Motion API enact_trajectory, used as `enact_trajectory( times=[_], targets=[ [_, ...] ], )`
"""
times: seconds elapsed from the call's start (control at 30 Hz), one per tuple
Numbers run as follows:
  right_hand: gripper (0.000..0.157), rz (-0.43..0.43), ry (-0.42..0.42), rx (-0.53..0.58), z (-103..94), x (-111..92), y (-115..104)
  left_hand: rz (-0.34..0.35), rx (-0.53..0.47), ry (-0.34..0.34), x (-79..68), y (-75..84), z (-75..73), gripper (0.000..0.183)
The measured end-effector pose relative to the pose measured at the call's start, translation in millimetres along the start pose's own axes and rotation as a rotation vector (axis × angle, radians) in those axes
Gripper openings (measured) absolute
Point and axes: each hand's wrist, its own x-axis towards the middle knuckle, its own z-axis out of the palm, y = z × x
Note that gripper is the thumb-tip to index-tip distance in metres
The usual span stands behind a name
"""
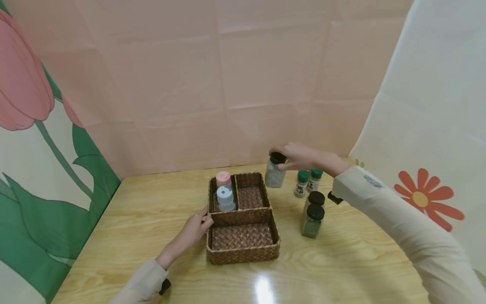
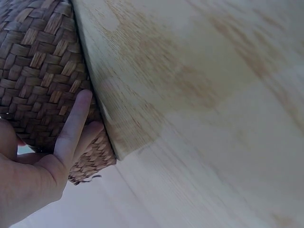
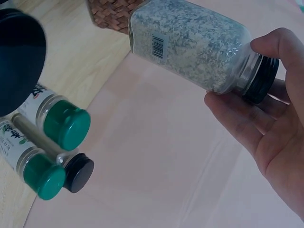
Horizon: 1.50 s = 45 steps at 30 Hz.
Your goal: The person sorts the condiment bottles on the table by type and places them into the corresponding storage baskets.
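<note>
Currently, the head view shows the right hand (image 1: 299, 156) gripping a black-capped jar (image 1: 274, 176) near the back right corner of the woven basket (image 1: 244, 255), whose left wall the left hand (image 1: 193, 229) pinches. In the left wrist view, fingers (image 2: 72, 124) touch the basket's outer side. The right wrist view shows green-capped bottles (image 3: 66, 124) below left of the jar.

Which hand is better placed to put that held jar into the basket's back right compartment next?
Probably the right: the right hand grips the jar near its black lid, close to that back right compartment. The left hand touches the left side of the basket, so it seems better suited to steadying.
</note>
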Motion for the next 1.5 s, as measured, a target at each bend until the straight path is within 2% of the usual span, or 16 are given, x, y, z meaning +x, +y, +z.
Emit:
enact_trajectory(
  times=[0.4,0.83,1.07,1.3,1.5],
  targets=[
    [0.045,-0.022,0.016,0.022,4.1,22,-3,-0.007,0.006,0.001,-0.1,-0.4,-0.8,0.059],
    [0.045,-0.098,0.039,0.003,9.1,45,-12,-0.002,-0.008,0.002,-2.2,-1.5,-0.3,0.059],
    [0.045,-0.092,0.009,-0.009,12.3,53,-17,0.002,0.002,-0.017,-2.5,-0.6,-0.4,0.059],
    [0.042,-0.119,-0.022,0.001,18.6,61,-18,0.0,-0.023,-0.003,-3.4,2.3,0.2,0.059],
    [0.038,-0.094,-0.077,0.007,26.6,66,-16,-0.001,-0.017,-0.01,-2.0,3.0,1.6,0.059]
  ],
)
